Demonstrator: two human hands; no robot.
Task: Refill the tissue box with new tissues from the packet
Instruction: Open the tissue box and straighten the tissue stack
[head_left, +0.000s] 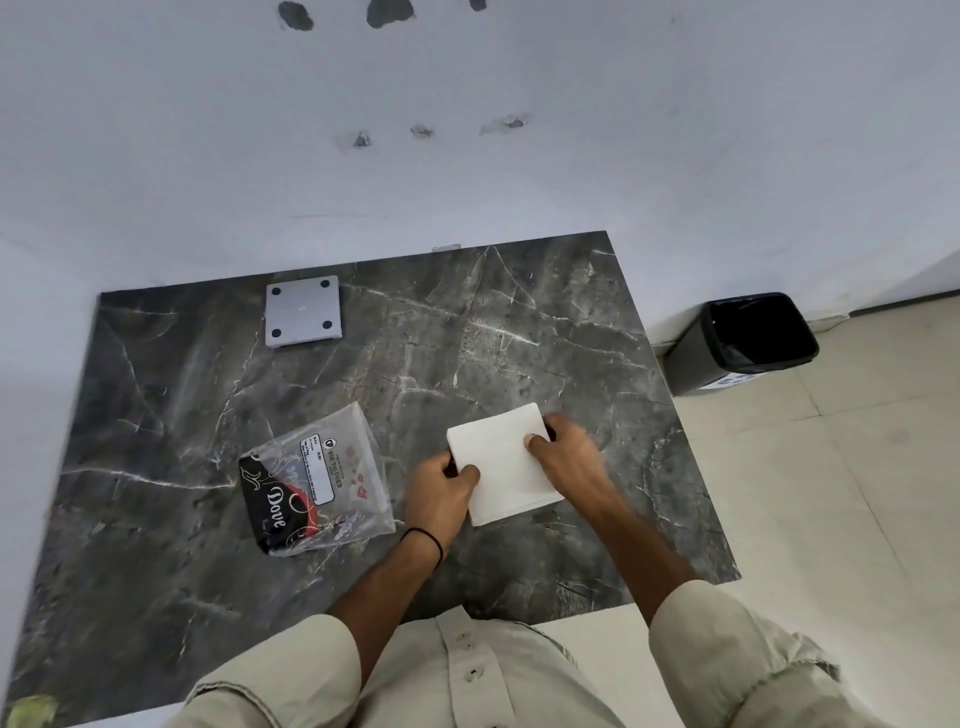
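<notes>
A square stack of white tissues (504, 462) sits over the dark marble table (467, 338), right of centre. My left hand (439, 493) grips its left edge, thumb on top. My right hand (566, 457) grips its right edge, thumb on top and fingers curled behind. A clear plastic tissue packet (317, 478) with black and red print lies flat and looks empty, just left of my left hand. A grey square box part (303, 317) with dark round feet at its corners lies at the back left of the table.
A white wall stands right behind the table. A black bin (743, 343) with a dark liner stands on the tiled floor beyond the table's right edge. Bare marble stretches between the grey part and the tissues.
</notes>
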